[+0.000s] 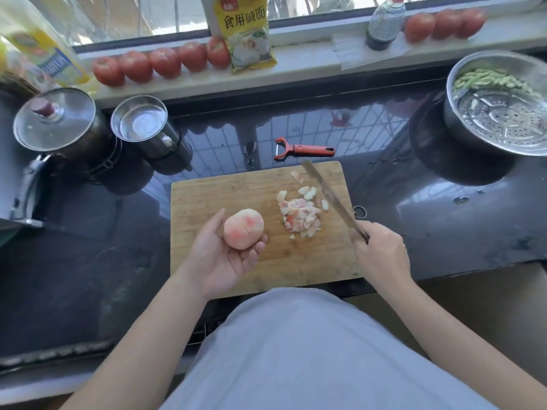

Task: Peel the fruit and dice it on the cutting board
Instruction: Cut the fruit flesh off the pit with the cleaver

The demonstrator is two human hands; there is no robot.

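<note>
Fingers (251, 255) cradling peeled fruit (243, 229), above board (225, 187)

counter (444, 232) | cutting board (236, 187); peeler (305, 149); pots (59, 128); bowl (500, 102)

Left hand (220, 255) is palm up over the cutting board (225, 190), cupping a peeled fruit (243, 229) that's pale with pink blotches. Right hand (381, 253) grips the knife (328, 196), blade angled across the board's right side, just beside a pile of diced pieces (302, 216). An orange peeler (302, 148) lies on the dark worktop (429, 226) just behind the board.
</note>
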